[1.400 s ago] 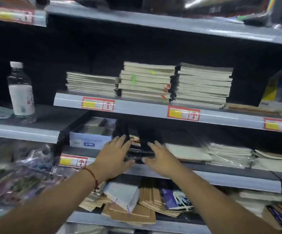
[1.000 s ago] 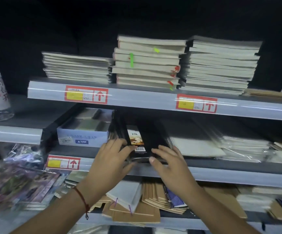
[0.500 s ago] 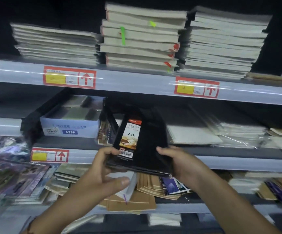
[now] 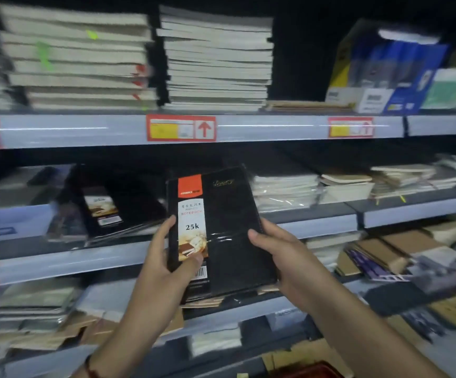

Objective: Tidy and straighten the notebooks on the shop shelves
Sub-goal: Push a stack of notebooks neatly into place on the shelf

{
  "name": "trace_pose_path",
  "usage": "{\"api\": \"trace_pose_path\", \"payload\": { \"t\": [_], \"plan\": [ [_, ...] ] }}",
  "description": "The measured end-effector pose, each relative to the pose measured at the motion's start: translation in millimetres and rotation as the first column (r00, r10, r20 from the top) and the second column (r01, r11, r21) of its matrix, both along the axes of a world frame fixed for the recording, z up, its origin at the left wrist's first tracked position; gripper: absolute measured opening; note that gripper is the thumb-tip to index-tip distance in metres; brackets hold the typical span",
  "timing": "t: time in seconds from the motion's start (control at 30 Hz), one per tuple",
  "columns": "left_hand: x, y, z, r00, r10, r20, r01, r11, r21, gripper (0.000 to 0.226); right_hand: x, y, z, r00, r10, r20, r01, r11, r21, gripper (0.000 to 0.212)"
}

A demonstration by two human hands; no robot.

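Black notebook [image 4: 229,230] in glossy clear plastic wrap, paper label [image 4: 192,230] — smooth shelf edge [image 4: 270,128], kraft-brown card covers [image 4: 401,246]

Both hands [image 4: 221,257] have lifted the black notebook [image 4: 232,236] off the shelf.

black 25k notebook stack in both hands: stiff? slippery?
The black notebook stack likely stays stiff: it spans left hand to right hand without sagging. Glossy film wrap suggests slipperiness; layered edges at its bottom suggest copies could slide apart.
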State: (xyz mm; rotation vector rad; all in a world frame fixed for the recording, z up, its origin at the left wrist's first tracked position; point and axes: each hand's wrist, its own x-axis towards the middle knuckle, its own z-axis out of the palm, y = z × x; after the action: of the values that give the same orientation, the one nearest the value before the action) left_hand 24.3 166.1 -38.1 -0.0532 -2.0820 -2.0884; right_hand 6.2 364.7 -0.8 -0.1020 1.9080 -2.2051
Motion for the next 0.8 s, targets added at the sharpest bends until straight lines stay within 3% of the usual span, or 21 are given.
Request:
{"api": "trace_pose_path", "payload": {
  "t": [0.2, 0.47, 0.8],
  "plan": [
    [8, 188, -6, 0.992, -0.125, -0.011, 0.124, 0.991, -0.046, 0.060, 48, 172, -16, 0.953, -0.289, -0.089, 0.295, 0.953, 0.061, 0.035],
    [9, 423, 17, 0.923, -0.384, -0.008, 0.383, 0.923, -0.035, 0.059, 101, 399, 9, 0.919, -0.382, -0.096, 0.391, 0.915, 0.098, 0.057],
    [-54, 601, 30, 0.865, -0.500, 0.033, 0.501, 0.862, -0.073, 0.055, 64, 567, 9, 0.831, -0.548, -0.095, 0.556, 0.826, 0.093, 0.060]
  ]
}}
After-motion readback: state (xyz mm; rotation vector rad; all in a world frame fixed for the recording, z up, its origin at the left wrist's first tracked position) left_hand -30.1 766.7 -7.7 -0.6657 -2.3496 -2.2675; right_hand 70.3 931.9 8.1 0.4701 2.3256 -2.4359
